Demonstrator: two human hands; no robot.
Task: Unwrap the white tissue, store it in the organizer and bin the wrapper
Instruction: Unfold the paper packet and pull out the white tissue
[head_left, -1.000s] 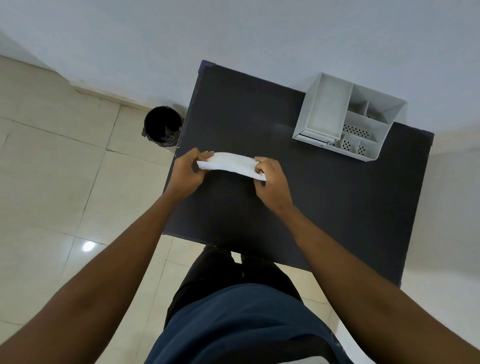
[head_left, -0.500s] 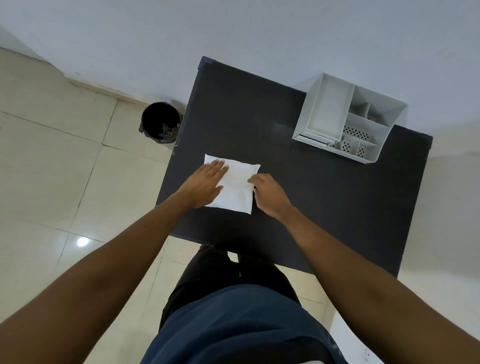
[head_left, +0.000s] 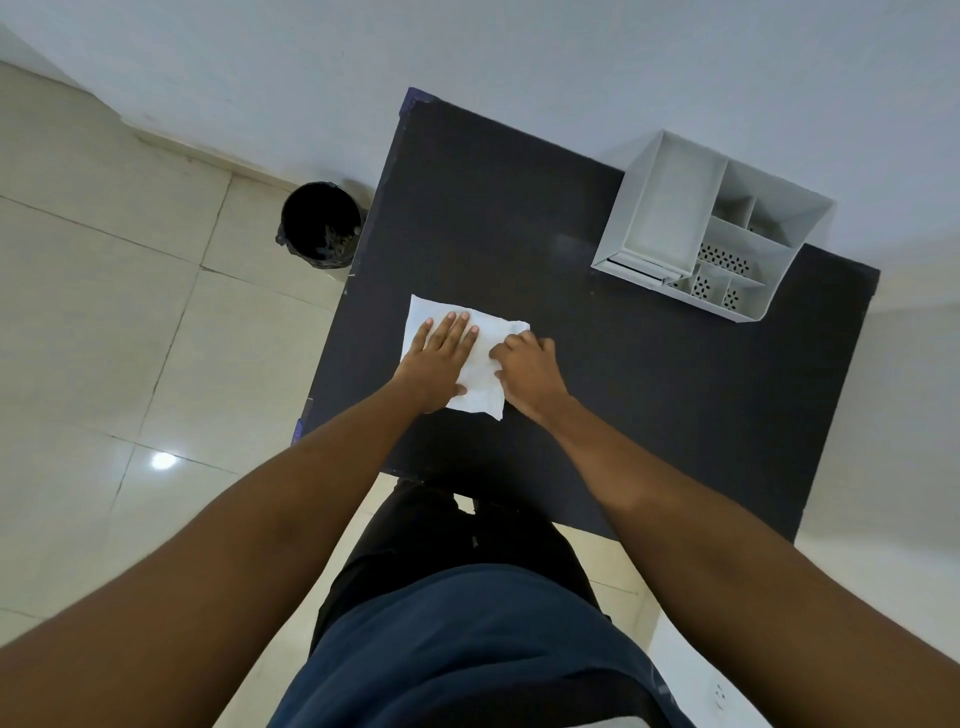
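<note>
The white tissue (head_left: 483, 364) lies flat on the black table (head_left: 623, 374), near its left front part. My left hand (head_left: 441, 358) rests palm down on the tissue's left half, fingers straight and close together. My right hand (head_left: 527, 371) touches the tissue's right edge with curled fingers that pinch at it. The white organizer (head_left: 675, 208) with several compartments stands at the table's back right. A black bin (head_left: 319, 223) sits on the floor left of the table. No wrapper is visible.
Beige floor tiles (head_left: 104, 312) spread to the left, and a white wall (head_left: 467, 62) runs behind the table. My legs in dark clothes stand at the table's front edge.
The tissue was held up between both hands, then laid flat on the table. My left hand has slid further onto it, and my right hand has moved onto its right edge.
</note>
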